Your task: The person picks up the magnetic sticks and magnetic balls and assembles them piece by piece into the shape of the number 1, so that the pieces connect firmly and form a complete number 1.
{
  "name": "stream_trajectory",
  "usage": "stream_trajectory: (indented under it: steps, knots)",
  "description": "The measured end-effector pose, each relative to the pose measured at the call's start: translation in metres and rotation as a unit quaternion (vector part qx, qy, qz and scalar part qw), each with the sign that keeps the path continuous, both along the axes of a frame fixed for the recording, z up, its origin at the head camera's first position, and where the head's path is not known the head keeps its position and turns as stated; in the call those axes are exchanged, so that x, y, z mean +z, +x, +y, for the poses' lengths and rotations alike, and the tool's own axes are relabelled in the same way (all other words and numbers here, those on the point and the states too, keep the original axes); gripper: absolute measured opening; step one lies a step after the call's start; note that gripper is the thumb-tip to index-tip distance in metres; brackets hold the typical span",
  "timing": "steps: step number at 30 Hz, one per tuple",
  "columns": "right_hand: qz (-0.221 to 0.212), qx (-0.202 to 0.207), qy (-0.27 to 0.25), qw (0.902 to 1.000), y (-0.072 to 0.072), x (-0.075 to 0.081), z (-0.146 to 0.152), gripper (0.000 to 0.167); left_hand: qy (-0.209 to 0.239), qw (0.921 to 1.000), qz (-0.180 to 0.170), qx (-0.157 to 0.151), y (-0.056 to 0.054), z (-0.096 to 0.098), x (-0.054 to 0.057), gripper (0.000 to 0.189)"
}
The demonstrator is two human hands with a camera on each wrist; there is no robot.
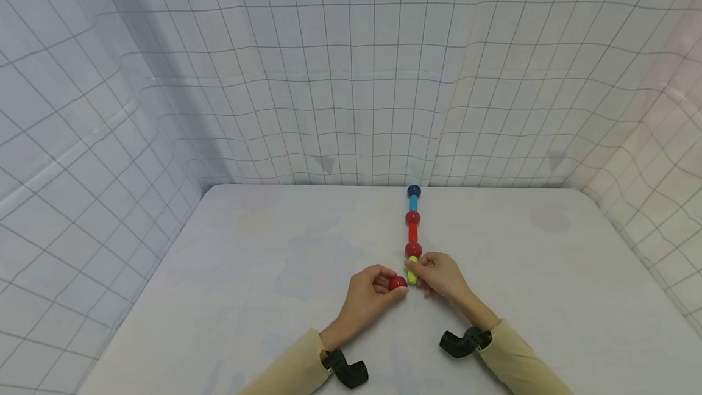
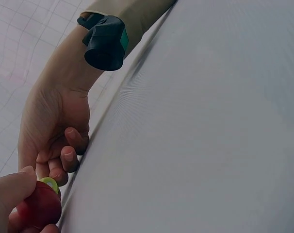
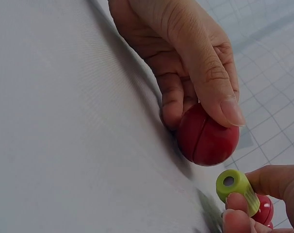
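Note:
My left hand (image 1: 364, 298) pinches a red ball (image 1: 398, 283) between thumb and fingers. A seam runs round this ball (image 3: 207, 136) in the right wrist view. Just right of it, my right hand (image 1: 443, 275) pinches a short yellow-green rod (image 1: 412, 270). The rod's near end (image 3: 228, 181) shows a round grey metallic spot and faces the held ball, with a small gap between them. Beyond the rod, a straight row runs away from me: a red ball (image 1: 414, 249), a red rod (image 1: 413, 233), another red ball (image 1: 413, 217), a light-blue rod (image 1: 414, 202) and a dark-blue ball (image 1: 414, 191).
The row lies on a white-covered table (image 1: 263, 297), its dark-blue end close to the far edge. White curtains with a grid pattern (image 1: 351, 78) hang behind the table and along both sides. Each wrist carries a black camera mount (image 1: 466, 342).

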State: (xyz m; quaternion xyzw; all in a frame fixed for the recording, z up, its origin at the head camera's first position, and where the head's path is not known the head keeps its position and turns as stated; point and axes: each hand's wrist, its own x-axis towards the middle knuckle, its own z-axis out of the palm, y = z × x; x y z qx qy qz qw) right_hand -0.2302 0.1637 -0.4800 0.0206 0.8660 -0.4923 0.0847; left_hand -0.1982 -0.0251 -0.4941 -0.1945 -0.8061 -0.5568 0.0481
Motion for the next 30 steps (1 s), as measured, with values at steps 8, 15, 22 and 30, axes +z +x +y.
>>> stream_trajectory:
  steps: [8, 15, 22, 30]
  knots:
    - [0.003, 0.003, -0.007, 1.0000, 0.001, 0.001, 0.000, 0.033, -0.017, 0.9998, 0.009, 0.011, 0.001, 0.005, -0.004, 0.029]
    - [0.004, -0.001, -0.011, 0.9999, 0.001, 0.002, -0.001, 0.033, -0.051, 0.9978, 0.024, 0.035, 0.003, 0.011, -0.003, 0.031]
    - [0.010, -0.003, -0.008, 0.9999, 0.002, 0.003, -0.002, 0.033, -0.072, 0.9960, 0.030, 0.043, 0.005, 0.014, -0.002, 0.032]
    - [0.016, -0.001, -0.008, 0.9998, 0.001, 0.001, -0.002, 0.033, -0.107, 0.9905, 0.067, 0.055, 0.005, 0.019, -0.003, 0.033]
